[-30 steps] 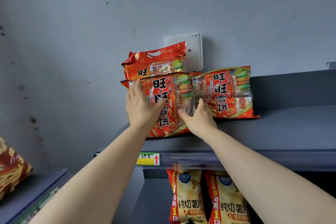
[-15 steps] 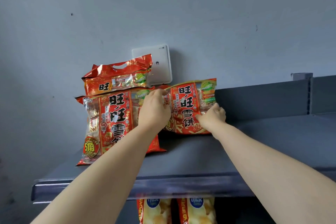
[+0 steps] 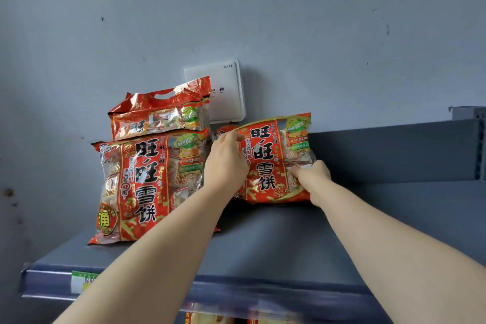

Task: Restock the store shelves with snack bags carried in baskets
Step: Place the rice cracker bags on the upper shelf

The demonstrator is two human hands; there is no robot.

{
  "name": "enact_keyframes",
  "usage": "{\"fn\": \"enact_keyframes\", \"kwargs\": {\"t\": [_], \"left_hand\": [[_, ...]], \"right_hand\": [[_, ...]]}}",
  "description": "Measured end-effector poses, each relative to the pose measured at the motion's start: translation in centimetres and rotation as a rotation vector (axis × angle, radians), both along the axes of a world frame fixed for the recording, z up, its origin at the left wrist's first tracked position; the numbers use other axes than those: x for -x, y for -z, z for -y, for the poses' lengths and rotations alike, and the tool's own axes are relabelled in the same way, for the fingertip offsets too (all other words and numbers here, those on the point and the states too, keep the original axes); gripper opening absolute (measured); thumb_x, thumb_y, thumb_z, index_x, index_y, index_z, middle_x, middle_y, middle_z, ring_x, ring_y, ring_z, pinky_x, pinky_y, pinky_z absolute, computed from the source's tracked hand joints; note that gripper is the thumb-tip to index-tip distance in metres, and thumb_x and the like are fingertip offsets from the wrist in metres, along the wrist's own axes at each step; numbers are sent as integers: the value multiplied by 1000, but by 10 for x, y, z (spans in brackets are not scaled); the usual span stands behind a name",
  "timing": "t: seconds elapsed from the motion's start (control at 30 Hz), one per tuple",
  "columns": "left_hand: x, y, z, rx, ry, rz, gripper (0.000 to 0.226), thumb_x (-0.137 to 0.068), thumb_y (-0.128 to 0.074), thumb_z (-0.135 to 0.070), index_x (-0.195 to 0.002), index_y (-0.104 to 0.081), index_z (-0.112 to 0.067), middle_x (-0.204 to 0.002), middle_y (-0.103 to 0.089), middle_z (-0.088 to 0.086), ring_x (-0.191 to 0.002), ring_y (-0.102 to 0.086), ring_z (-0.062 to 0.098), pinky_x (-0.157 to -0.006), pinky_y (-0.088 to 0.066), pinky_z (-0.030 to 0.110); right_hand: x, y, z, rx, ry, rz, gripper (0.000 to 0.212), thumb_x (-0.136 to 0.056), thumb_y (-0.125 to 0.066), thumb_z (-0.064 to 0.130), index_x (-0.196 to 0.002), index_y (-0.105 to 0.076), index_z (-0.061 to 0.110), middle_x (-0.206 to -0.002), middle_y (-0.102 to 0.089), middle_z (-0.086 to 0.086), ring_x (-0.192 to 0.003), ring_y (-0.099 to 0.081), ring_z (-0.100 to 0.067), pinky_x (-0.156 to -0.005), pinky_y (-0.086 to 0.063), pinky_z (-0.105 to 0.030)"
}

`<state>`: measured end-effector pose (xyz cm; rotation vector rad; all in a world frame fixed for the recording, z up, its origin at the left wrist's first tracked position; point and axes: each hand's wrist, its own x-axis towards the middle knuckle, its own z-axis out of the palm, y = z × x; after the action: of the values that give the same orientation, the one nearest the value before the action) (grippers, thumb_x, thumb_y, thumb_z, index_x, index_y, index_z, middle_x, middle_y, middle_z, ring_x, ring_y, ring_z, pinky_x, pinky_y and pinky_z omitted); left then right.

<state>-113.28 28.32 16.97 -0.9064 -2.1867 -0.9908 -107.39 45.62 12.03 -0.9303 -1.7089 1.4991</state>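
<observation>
Three red snack bags stand on the grey top shelf (image 3: 276,242). A large front bag (image 3: 143,187) leans at the left, with a second bag (image 3: 160,113) rising behind it. To the right stands a third bag (image 3: 273,160), upright against the wall. My left hand (image 3: 226,163) grips that bag's upper left edge. Its right edge is pinched by my right hand (image 3: 313,179). No basket is in view.
A white router box (image 3: 223,81) is fixed to the wall behind the bags. The shelf's back panel (image 3: 394,150) runs to the right. A green price tag (image 3: 84,280) sits on the shelf's front rail. Yellow bags (image 3: 210,318) hang below.
Both hands left the large front bag and moved right onto the third bag. That bag now stands a little farther right, apart from the front one. The view shifted.
</observation>
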Motion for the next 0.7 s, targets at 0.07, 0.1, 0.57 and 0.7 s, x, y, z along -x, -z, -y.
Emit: {"fn": "enact_keyframes", "kwargs": {"t": [0.07,0.1,0.57,0.7], "left_hand": [[-6,1,2,-19,28,-8,38,-95,-51,-8,-131,-54,-18,-138,-54,-1,-128,-48,21,-96,-44,35],[-10,2,2,-23,50,-7,38,-94,-51,-8,-131,-55,-17,-138,-54,0,-127,-49,22,-95,-45,35],[-67,-11,109,-469,133,73,80,-90,-45,-63,-154,-17,-24,-156,-37,0,-141,-39,23,-112,-37,49],[-33,-7,183,-497,32,135,66,-91,-50,-57,-146,-32,-27,-141,-52,-2,-129,-50,23,-106,-43,45]], "right_hand": [[-9,-4,-1,-44,76,-52,35,-91,-66,21,-121,-51,9,-119,-61,-14,-103,-63,-32,-88,-56,-46],[-18,-7,-1,-63,107,-76,33,-92,-64,20,-121,-52,9,-119,-61,-13,-103,-63,-31,-87,-56,-46],[-119,-39,142,-82,-79,-458,25,-100,-52,16,-125,-56,13,-112,-69,-6,-100,-68,-23,-91,-55,-46],[-90,-31,208,-112,-228,-426,32,-99,-54,16,-131,-51,16,-117,-66,-5,-102,-66,-19,-87,-55,-38]]}}
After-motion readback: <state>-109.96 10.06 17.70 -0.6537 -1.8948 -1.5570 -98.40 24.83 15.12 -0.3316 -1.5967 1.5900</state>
